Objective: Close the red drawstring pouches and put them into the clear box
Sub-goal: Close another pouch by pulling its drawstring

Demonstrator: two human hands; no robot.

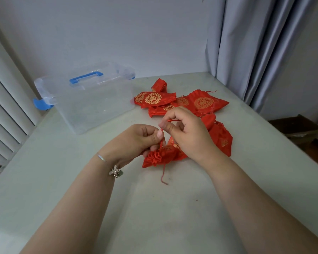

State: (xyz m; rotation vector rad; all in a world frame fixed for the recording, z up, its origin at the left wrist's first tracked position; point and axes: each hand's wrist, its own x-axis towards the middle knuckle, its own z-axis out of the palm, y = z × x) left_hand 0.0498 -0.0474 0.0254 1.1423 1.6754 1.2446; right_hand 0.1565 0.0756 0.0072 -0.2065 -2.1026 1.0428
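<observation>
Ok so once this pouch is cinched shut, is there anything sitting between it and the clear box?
Nothing visible does. The pouch lies under both hands, and the table between it and the clear box shows bare. The other pouches are piled to the box's right, off that path. The box looks open on top.

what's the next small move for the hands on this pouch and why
Probably pull the cord the rest of the way. The left hand and right hand both pinch it above the pouch, whose mouth is gathered into ruffles but may not be fully cinched. The clear box at the left looks empty, so this pouch would go in next.
</observation>
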